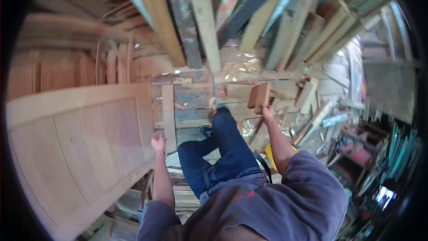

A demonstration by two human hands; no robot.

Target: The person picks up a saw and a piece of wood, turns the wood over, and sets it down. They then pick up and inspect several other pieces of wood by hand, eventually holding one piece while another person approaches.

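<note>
A reddish-brown wooden block [259,97] is in my right hand [267,114], gripped at its lower right edge and held over the scrap-strewn floor. My left hand [158,143] is closed beside the right edge of a large pale wooden panel [80,138]; whether its curled fingers hold anything is too small to make out. Between my two hands are my legs in dark blue trousers, with one foot forward on the plank floor [191,102].
Long boards [206,31] lean in a row ahead. Offcuts [307,96] lie on the floor to the right, near a yellow object [272,156] by my right forearm. Cluttered shelves and thin strips [399,151] stand at the far right.
</note>
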